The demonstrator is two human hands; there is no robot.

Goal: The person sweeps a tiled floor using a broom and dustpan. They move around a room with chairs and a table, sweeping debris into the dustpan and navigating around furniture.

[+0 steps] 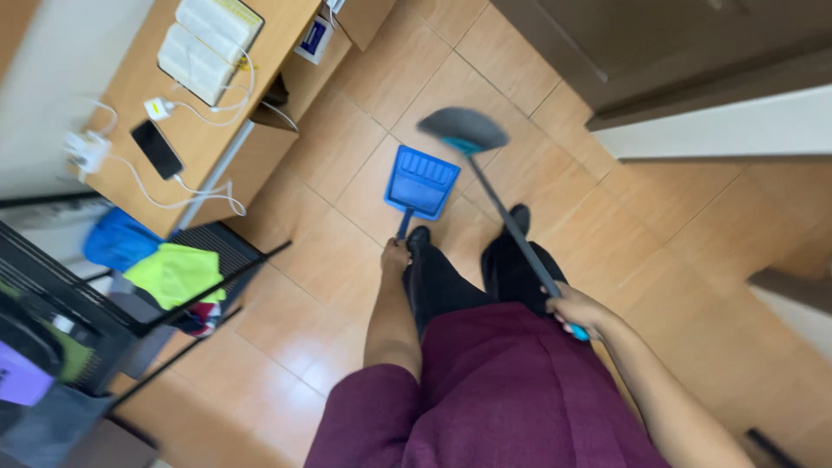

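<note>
From my remote view I count one blue dustpan point(421, 179) and one broom point(485, 165). I see two hands: one left hand point(395, 256) and one right hand point(575, 309). There are two black shoes point(518, 215) on the tiled floor point(364, 139). On the one wooden desk point(130, 95) I count one open book point(208, 43), one black phone point(157, 149) and two white chargers point(159, 107). One black rack point(95, 303) stands at the left.
</note>
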